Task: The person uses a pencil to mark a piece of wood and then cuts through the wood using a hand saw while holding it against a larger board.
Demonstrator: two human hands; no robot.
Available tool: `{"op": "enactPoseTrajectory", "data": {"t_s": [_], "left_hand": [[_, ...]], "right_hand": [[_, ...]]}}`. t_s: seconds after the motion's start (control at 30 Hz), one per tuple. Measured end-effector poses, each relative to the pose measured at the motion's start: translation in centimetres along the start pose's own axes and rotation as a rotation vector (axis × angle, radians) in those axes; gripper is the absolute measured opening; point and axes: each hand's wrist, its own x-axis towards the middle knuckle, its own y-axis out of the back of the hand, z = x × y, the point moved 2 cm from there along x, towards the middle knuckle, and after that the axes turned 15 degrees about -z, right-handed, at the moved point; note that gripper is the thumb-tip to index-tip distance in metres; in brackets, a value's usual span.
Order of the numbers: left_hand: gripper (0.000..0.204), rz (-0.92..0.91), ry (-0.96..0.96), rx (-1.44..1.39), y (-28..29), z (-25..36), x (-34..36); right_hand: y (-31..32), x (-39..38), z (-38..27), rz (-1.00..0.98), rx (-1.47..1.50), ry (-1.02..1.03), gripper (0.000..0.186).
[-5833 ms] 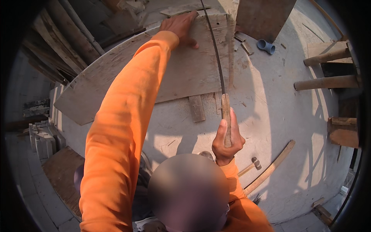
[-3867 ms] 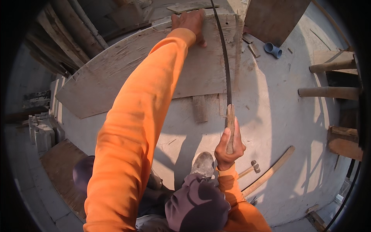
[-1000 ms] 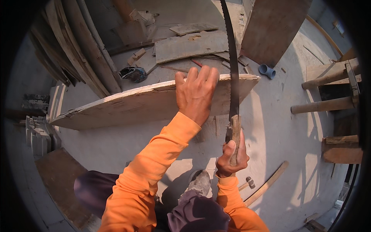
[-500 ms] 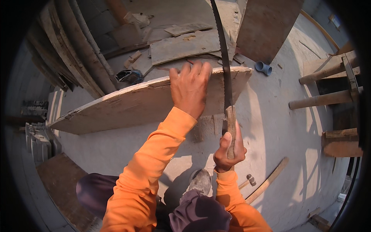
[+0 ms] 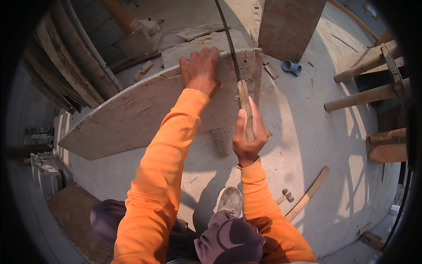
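Observation:
A wide plywood board (image 5: 132, 119) stands on its edge in front of me, its near face toward me. My left hand (image 5: 200, 72) is closed over its upper edge, fingertips hidden behind the board. In my right hand (image 5: 250, 138) is a handsaw (image 5: 233, 49), gripped by its wooden handle. The long toothed blade points away from me and crosses the board's upper edge near the right end, to the right of my left hand. How deep the blade sits in the wood I cannot tell.
A hammer (image 5: 288, 195) and a curved wooden strip (image 5: 310, 193) lie on the floor at right. Beyond the board are a blue pipe fitting (image 5: 292, 67) and an upright brown panel (image 5: 288, 28). Planks (image 5: 83, 53) lean at far left; wooden posts (image 5: 369, 94) jut in from the right.
My right hand and the saw have moved forward, away from me. The board's upper edge and my left hand have shifted away and left, and more of the board's near face shows.

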Motion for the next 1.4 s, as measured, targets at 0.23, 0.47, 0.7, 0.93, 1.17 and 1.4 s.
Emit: {"op": "enactPoseTrajectory", "data": {"t_s": [0.23, 0.47, 0.7, 0.93, 1.17, 1.4], "left_hand": [[0.079, -0.04, -0.004, -0.036, 0.0, -0.8, 1.7], [0.084, -0.066, -0.007, -0.038, -0.4, -1.4, 2.9], [0.084, -0.072, -0.011, -0.046, -0.4, -1.4, 3.5], [0.082, -0.087, -0.003, -0.044, -0.3, -1.4, 3.6], [0.084, -0.075, 0.004, -0.044, -0.6, -1.6, 3.8], [0.083, -0.045, -0.009, -0.041, -0.4, -1.5, 3.5]], "right_hand": [[-1.1, 1.2, 1.1, 0.037, 0.003, 0.018, 0.038], [-1.7, 1.5, 1.4, 0.15, 0.173, -0.134, 0.02], [-1.8, 2.1, 2.0, 0.095, -0.03, -0.022, 0.022], [-1.5, 3.1, 0.8, 0.082, -0.008, -0.021, 0.02], [-1.6, 2.9, 1.0, 0.052, 0.005, -0.054, 0.02], [-1.8, 2.8, 1.1, 0.068, -0.025, -0.046, 0.017]]}}
